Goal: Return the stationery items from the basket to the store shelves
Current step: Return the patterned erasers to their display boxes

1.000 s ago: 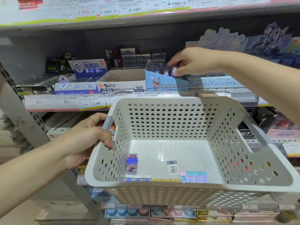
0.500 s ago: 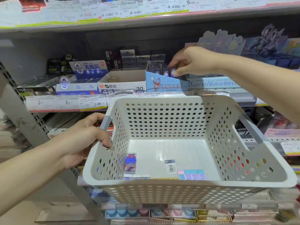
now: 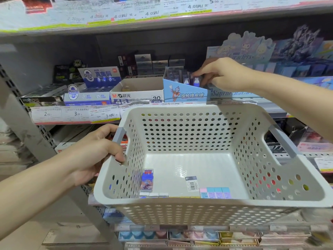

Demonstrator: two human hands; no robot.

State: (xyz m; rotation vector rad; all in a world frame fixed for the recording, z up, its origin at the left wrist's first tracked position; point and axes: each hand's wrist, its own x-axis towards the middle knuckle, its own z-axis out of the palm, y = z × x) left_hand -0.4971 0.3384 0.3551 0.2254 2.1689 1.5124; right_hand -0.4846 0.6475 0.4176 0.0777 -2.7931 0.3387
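Since a second earlier the right hand [image 3: 222, 74] had lowered a boxed eraser [image 3: 196, 81] into the blue display box [image 3: 185, 93] on the shelf, grip narrow, pinching it; one return nearly done; left hand [image 3: 93, 152] gripped the basket [image 3: 198, 202] handle; remaining in basket: one carded eraser [image 3: 147, 180], one barcoded pack [image 3: 191, 183], four pastel erasers [image 3: 215, 192]; others at the front wall partly hidden.

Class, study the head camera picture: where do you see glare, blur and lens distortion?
Head view: glare forms a bright patch on the basket floor; the shelf edge bows, a wide-angle effect; price labels and the carton under the right hand are soft, small print unreadable; the left hand on the handle is fairly sharp.
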